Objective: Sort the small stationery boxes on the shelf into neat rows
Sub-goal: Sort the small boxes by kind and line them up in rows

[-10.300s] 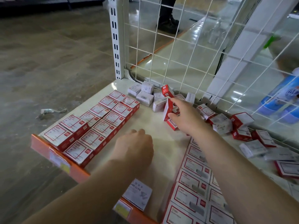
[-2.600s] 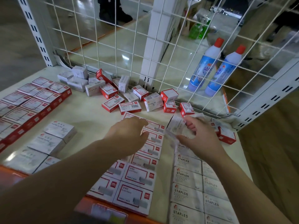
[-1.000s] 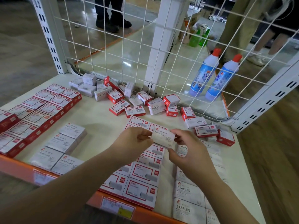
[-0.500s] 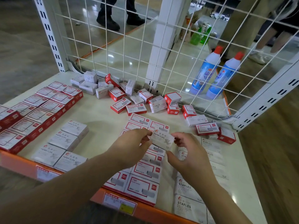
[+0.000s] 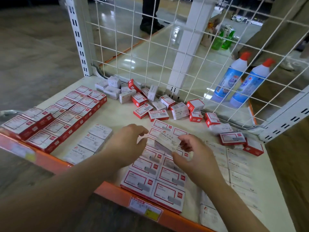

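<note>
My right hand [image 5: 192, 156] pinches a white paper-clips box [image 5: 168, 139] above the middle of the cream shelf [image 5: 117, 117]. My left hand [image 5: 127, 144] hovers just left of that box with loosely curled fingers, a small gap between them. Below both hands lie two rows of red-framed boxes [image 5: 155, 180]. A short row of white paper-clips boxes [image 5: 93, 141] lies to the left, and beyond it two rows of red boxes [image 5: 55, 118]. White staples boxes [image 5: 237, 166] lie flat on the right. Several loose boxes [image 5: 150, 101] are jumbled along the back.
A white wire mesh panel [image 5: 150, 52] closes the shelf's back and right side. Two blue bottles [image 5: 240, 81] stand behind it. The orange front edge [image 5: 117, 191] carries price labels. A person's shoe [image 5: 149, 25] shows on the floor beyond the mesh.
My left hand has let go of the white paper-clips box and drawn slightly left; my right hand alone holds it now. The camera has moved closer and lower.
</note>
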{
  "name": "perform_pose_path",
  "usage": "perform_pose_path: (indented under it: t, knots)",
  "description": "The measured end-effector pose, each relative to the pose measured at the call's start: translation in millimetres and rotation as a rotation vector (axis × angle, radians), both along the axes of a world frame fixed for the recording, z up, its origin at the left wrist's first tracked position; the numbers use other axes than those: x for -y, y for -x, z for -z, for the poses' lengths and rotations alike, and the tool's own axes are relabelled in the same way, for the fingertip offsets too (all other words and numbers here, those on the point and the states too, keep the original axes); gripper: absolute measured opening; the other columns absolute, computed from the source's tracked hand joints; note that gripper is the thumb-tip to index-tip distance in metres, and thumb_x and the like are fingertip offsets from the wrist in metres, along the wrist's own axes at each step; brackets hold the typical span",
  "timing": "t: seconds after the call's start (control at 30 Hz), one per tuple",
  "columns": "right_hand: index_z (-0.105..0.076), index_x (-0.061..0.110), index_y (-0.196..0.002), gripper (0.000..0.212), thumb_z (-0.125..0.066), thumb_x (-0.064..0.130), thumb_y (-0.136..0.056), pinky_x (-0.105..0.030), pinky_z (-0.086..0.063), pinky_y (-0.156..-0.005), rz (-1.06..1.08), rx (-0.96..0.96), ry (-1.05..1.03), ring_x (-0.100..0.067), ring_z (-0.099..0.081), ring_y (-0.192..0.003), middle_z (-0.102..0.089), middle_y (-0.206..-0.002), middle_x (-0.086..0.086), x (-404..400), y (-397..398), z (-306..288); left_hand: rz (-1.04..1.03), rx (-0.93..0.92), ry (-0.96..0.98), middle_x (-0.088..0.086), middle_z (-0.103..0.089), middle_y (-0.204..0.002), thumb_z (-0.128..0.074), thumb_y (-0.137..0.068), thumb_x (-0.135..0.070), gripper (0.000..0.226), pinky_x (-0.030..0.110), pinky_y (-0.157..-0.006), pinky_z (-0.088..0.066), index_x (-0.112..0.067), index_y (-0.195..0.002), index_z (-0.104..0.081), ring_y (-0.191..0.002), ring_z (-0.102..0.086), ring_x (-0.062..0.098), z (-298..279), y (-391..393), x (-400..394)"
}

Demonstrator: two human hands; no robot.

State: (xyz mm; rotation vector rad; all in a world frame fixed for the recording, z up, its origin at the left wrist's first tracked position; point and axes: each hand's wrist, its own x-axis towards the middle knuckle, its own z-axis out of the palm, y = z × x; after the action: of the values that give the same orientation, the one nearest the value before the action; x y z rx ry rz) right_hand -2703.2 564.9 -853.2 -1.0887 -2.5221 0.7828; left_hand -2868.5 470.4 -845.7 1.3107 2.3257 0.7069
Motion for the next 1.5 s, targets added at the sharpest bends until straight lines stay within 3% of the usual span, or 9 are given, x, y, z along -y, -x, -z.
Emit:
perform_pose_path:
  t: [0.37,0.53,0.63,0.83,1.0,1.1,1.23,1.37,1.5]
  knots:
    - [-0.05,0.025,-0.122,0.042,-0.063,0.033,-0.083,-0.007,-0.036,-0.071,-0.194,0.015,-0.052,0.003,-0.046,-0.09,-0.049,-0.099,0.018,19.5,69.1,3.8,-0.085,-0.231,0.093,-0.007,-0.045,-0.135,-0.042,-0.096,-0.025,0.036,0.023,-0.093,-0.037,-0.023,-0.131,-0.05,-0.12,-0.043,0.011,11.8,55.6,52.8]
    - [-0.053,0.027,-0.121,0.043,-0.063,0.039,-0.081,-0.014,-0.042,-0.076,-0.24,0.098,-0.045,-0.001,-0.053,-0.098,-0.058,-0.109,0.016,25.3,89.0,13.4,-0.052,-0.298,0.115,-0.009,-0.042,-0.136,-0.038,-0.097,-0.029,0.037,0.026,-0.1,-0.034,-0.026,-0.133,-0.047,-0.123,-0.039,0.011,20.0,60.9,69.0]
    - [-0.051,0.027,-0.12,0.043,-0.063,0.041,-0.081,-0.01,-0.036,-0.062,-0.254,0.121,-0.047,0.001,-0.051,-0.091,-0.057,-0.109,0.015,28.1,95.9,16.9,-0.036,-0.283,0.133,-0.009,-0.039,-0.14,-0.039,-0.097,-0.031,0.039,0.028,-0.104,-0.033,-0.027,-0.136,-0.043,-0.126,-0.036,0.011,23.7,61.9,74.4]
    - [-0.051,0.023,-0.123,0.044,-0.062,0.039,-0.084,-0.006,-0.031,-0.056,-0.272,0.134,-0.055,0.005,-0.045,-0.081,-0.059,-0.112,0.012,29.4,101.8,23.3,0.018,-0.248,0.149,-0.012,-0.03,-0.146,-0.04,-0.097,-0.032,0.044,0.026,-0.106,-0.028,-0.029,-0.141,-0.035,-0.133,-0.027,0.01,28.8,65.5,77.4]
    - [-0.049,0.024,-0.13,0.047,-0.059,0.036,-0.086,-0.017,-0.042,-0.081,-0.291,0.152,-0.022,-0.002,-0.048,-0.099,-0.056,-0.121,0.009,28.2,104.9,22.3,0.04,-0.198,0.155,-0.013,-0.028,-0.146,-0.044,-0.095,-0.035,0.047,0.025,-0.107,-0.028,-0.031,-0.141,-0.035,-0.133,-0.025,0.008,31.7,70.2,81.7]
    - [-0.051,0.024,-0.129,0.037,-0.051,0.029,-0.093,-0.022,-0.037,-0.092,-0.288,0.131,-0.032,-0.007,-0.048,-0.11,-0.055,-0.122,0.007,28.2,111.2,23.9,0.074,-0.155,0.195,-0.014,-0.023,-0.149,-0.047,-0.094,-0.037,0.053,0.028,-0.109,-0.029,-0.032,-0.143,-0.03,-0.136,-0.021,0.009,31.3,74.3,83.4]
    - [-0.053,0.024,-0.128,0.036,-0.052,0.027,-0.093,-0.017,-0.036,-0.087,-0.319,0.147,-0.032,-0.006,-0.049,-0.106,-0.055,-0.121,0.007,33.1,118.2,25.4,0.097,-0.131,0.218,-0.014,-0.019,-0.151,-0.049,-0.093,-0.038,0.057,0.033,-0.112,-0.03,-0.034,-0.145,-0.025,-0.138,-0.018,0.009,32.3,77.0,85.9]
    - [-0.055,0.024,-0.126,0.034,-0.054,0.027,-0.091,-0.004,-0.03,-0.066,-0.347,0.135,-0.026,-0.002,-0.047,-0.091,-0.055,-0.115,0.007,39.8,121.7,27.4,0.119,-0.128,0.229,-0.015,-0.017,-0.152,-0.048,-0.093,-0.037,0.057,0.032,-0.114,-0.024,-0.039,-0.144,-0.023,-0.14,-0.014,0.01,30.0,77.0,86.5]
    - [-0.056,0.023,-0.124,0.034,-0.055,0.027,-0.09,-0.011,-0.039,-0.074,-0.348,0.121,-0.001,-0.005,-0.051,-0.094,-0.057,-0.115,0.005,45.4,122.2,28.9,0.148,-0.108,0.238,-0.014,-0.018,-0.152,-0.05,-0.093,-0.034,0.054,0.036,-0.114,-0.025,-0.047,-0.14,-0.026,-0.141,-0.013,0.013,26.4,77.5,87.4]
